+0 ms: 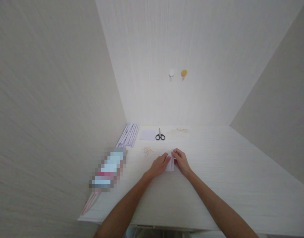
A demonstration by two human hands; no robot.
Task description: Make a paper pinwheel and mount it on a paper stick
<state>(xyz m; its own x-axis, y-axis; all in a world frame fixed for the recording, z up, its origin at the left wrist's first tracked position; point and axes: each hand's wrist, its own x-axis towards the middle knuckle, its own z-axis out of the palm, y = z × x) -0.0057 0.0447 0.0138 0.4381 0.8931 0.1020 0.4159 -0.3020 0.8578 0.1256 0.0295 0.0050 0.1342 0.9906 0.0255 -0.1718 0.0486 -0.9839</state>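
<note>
Both of my hands meet over a small folded sheet of white paper (169, 167) near the middle of the table. On the paper's left side, my left hand (159, 165) is closed, its thumb pressing on the sheet. My right hand (181, 161) pinches the paper's right edge near the top. Fingers cover the upper part of the sheet, and its lower end shows below them. Just left of my left hand lies a small pile of thin, pale strips (147, 151), too small to name for sure.
Black-handled scissors (160, 136) lie near the back wall, beside a flat white sheet (147, 135). Several rolled or folded paper strips (128, 135) are stacked at the back left. A pixelated object (109, 168) stands along the left wall. More pale bits (180, 130) lie at the back.
</note>
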